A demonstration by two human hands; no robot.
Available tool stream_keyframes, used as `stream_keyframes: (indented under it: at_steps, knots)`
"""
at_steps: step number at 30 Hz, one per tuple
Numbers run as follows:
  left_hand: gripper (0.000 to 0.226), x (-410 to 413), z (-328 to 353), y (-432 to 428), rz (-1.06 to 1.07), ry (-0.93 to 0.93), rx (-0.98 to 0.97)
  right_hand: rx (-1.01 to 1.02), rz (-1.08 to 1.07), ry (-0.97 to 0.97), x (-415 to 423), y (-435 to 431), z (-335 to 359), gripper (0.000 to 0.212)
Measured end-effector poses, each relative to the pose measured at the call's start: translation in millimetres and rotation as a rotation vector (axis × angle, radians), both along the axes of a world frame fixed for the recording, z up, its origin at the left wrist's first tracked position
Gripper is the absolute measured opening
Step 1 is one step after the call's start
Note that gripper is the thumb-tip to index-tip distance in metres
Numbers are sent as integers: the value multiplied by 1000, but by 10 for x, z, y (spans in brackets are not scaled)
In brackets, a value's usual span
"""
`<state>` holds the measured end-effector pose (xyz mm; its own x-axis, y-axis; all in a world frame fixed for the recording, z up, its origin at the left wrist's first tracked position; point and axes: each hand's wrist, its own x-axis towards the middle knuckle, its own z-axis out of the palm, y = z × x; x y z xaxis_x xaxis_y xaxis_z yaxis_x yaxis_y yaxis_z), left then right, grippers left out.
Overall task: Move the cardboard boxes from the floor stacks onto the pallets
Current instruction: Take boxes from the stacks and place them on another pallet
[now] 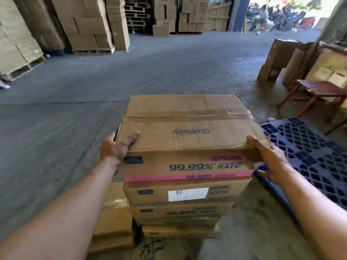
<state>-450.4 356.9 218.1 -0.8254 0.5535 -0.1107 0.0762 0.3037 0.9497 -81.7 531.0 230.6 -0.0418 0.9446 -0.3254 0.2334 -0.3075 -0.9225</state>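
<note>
Your left grip [116, 147] and right grip [266, 162] each clasp a near corner of the top box [187, 124], thumbs over its lid, spread wide to keep it level. It sits atop the floor stack [180, 209], the blue pallet [309, 158] just to your right.

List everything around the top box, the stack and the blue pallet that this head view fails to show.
All in the head view:
1. Left hand: fingers hidden behind the left side of the top box; only the thumb shows.
2. Lower boxes: print blurred.
3. Blue pallet: cut off by the right edge, partly behind the right hand and arm.
4. Pink strip: small print too blurred.
5. Whether the top box is lifted clear: cannot tell.
</note>
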Motion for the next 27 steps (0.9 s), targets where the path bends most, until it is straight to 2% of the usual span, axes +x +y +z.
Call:
stream_keyframes:
  at_steps: [3,8,11,13,17,19,21,24,27]
  knots:
    - [77,10,-37,-62,-5,-96,47,-31,-79,120,2,-58,-113,39]
    - [52,146,-83,-341,-158,-409,148,-22,-155,221,74,-218,-180,51]
    - [58,173,-110,-516,-315,-481,76,-24,-159,243,123,-358,-128,61]
    - [63,139,-94,-585,-373,-471,107,-37,-152,281,133,-438,-90,67]
    - [45,-35,33,-587,-411,-327,179,-1,-212,304,40,-671,10,67]
    - [40,-171,137,-510,-468,-301,201,56,-267,306,-8,-790,96,71]
    - [39,-266,298,-376,-554,-306,228,129,-329,341,-20,-915,258,65]
    - [47,-286,598,-80,-668,-309,308,234,-431,367,44,-1181,564,46]
    - [60,-109,862,296,-770,-317,362,320,-543,363,294,-1473,786,49]
